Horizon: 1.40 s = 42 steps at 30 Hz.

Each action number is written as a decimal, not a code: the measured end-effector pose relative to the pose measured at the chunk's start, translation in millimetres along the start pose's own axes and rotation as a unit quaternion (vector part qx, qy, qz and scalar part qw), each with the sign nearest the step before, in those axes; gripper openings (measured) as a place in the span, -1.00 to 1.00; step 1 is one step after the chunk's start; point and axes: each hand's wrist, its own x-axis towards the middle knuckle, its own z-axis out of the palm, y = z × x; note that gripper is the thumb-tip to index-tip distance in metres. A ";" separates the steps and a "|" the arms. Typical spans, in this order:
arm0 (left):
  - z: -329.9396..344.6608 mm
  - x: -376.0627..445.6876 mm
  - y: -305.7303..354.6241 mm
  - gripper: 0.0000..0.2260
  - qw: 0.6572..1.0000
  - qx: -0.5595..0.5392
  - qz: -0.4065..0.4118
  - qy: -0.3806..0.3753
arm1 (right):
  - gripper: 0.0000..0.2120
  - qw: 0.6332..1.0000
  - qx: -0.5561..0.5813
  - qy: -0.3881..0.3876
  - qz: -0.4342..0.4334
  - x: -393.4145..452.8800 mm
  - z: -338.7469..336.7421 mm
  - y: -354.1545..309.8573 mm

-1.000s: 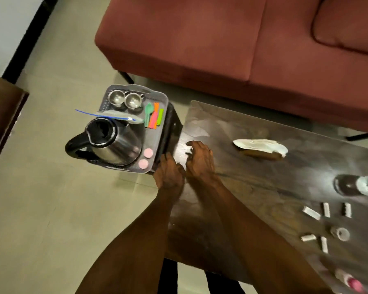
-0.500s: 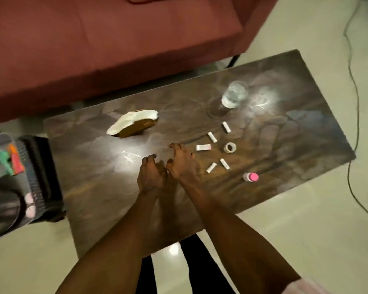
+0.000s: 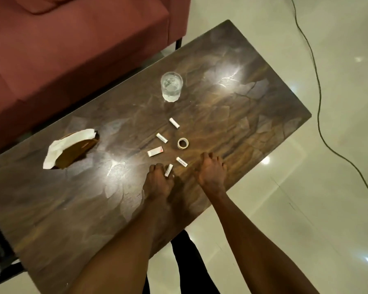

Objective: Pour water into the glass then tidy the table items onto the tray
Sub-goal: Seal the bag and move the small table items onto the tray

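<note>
Resting hands (image 3: 185, 177) on marbled table (image 3: 253, 115), cylindrical glass (image 3: 171, 86)

My left hand (image 3: 158, 183) palm-down on the table (image 3: 253, 107), fingers curled, my right hand (image 3: 210, 172) beside it, fingers bent, both forearms extended.

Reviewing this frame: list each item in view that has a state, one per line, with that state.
glass: upright on the table, holding water
tape roll: lying flat, hole up
small white boxes: five, lying scattered on the table
napkin holder: on the table, white napkins in it
left hand: fingers at the nearest box, grip unclear
right hand: fingers curled over the table's near edge; whether it holds anything is unclear
</note>
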 end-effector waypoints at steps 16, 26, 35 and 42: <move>25.0 71.9 63.6 -0.60 0.994 0.012 0.093 0.053 | -0.45 0.992 0.111 -0.042 0.041 21.5 17.0 34.6; 22.0 84.0 46.9 -0.63 0.994 -0.067 0.063 0.052 | -0.52 0.981 0.191 0.008 -0.003 23.8 9.5 25.9; -96.1 62.9 -65.5 -0.64 0.974 -0.138 -0.023 0.180 | -0.57 0.975 0.172 0.029 -0.141 5.9 7.3 -120.6; -201.7 9.1 -196.4 -0.60 0.930 -0.188 -0.117 0.292 | -0.61 0.963 0.126 -0.062 -0.230 -60.0 31.4 -275.0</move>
